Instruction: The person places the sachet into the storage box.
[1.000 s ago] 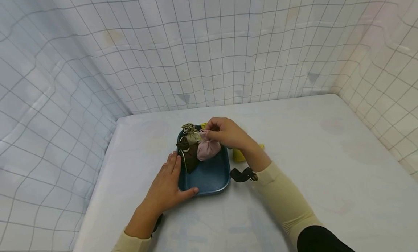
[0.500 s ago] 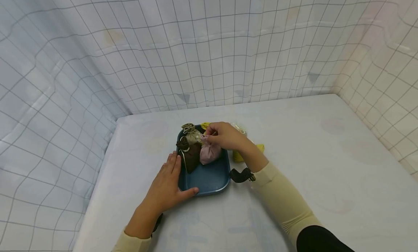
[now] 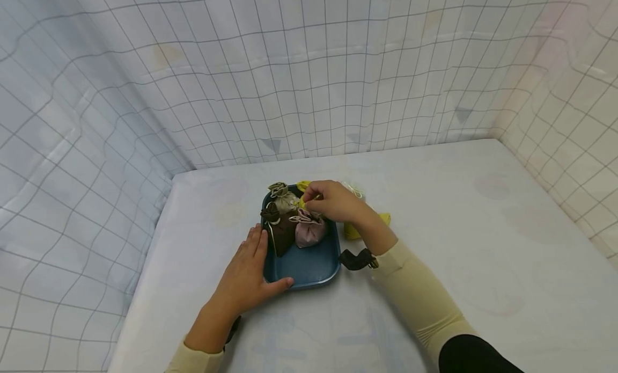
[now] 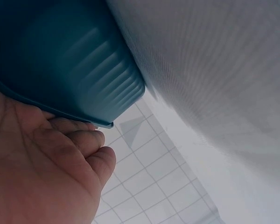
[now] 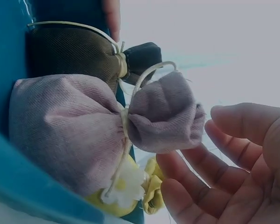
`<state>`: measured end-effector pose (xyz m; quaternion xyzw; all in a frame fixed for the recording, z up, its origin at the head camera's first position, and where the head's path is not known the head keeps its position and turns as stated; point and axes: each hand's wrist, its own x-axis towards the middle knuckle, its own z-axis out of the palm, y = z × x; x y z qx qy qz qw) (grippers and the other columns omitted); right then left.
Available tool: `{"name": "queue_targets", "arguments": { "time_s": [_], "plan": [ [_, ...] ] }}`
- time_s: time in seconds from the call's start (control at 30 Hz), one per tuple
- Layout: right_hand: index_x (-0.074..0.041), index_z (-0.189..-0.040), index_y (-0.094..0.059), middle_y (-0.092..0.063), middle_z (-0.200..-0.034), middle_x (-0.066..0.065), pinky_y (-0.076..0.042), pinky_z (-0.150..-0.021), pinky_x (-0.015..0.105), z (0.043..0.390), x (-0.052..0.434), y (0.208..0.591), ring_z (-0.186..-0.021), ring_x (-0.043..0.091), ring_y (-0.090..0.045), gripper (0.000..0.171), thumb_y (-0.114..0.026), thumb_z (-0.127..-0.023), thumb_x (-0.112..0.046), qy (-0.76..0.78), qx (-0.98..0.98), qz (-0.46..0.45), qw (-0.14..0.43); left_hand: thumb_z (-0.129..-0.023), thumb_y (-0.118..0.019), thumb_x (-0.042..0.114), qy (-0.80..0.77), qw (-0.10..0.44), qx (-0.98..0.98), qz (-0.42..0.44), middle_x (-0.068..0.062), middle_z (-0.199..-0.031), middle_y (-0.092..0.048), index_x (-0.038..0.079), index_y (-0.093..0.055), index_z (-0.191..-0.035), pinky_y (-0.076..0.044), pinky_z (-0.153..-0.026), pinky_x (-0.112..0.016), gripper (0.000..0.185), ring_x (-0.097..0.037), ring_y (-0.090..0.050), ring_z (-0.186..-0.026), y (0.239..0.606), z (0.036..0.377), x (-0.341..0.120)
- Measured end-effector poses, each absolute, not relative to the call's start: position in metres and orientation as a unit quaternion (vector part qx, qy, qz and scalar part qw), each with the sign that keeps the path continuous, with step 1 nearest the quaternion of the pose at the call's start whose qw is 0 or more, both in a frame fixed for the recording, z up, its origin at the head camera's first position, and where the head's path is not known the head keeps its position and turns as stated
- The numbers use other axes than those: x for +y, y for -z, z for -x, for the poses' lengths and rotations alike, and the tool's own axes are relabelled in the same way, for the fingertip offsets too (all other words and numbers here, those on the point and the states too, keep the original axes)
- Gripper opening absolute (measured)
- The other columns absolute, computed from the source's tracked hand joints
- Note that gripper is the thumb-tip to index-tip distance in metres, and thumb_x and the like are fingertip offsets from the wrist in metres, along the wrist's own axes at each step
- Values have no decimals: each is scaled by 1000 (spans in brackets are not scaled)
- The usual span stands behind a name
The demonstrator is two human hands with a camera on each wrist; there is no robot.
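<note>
Head view: white table (image 3: 434,228), grid-patterned white cloth walls (image 3: 338,83) around.

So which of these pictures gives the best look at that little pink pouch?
The right wrist view: the pink pouch fills the picture, showing its weave and the cord tied round its neck, with the right hand open just beside it. The head view shows it small, lying in the blue tray. The left wrist view misses it.
</note>
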<state>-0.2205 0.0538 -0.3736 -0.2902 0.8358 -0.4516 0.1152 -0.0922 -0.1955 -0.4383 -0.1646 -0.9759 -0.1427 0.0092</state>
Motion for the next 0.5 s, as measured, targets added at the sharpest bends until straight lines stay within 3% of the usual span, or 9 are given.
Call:
{"name": "queue_targets", "arguments": {
  "time_s": [0.5],
  "plan": [
    [-8,-109,-66,-65,-116,6,-51,-91,42,226,104,364,-106,21,-63,15,-61,-100,-19,492,831,237,107,-78,-56,82,138,7,-977,160,-21,-164,-7,-5,-16,-156,-20,-117,-53,124,-35,-9,-150,439,93,-194]
  ]
}}
